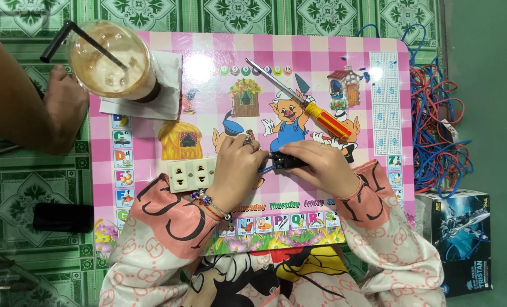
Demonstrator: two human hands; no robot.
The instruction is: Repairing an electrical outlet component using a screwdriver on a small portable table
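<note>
I pinch a small black electrical part between both hands over the pink checked table: my left hand closes on its end where blue wires come out, my right hand curls over its other end, steadying it. Just left of the part lies a cream 2-outlet socket plate; above it, a yellow-and-red screwdriver lies within reach. Far right of the part, past tangled red and blue wires, sits a dark printed box.
</note>
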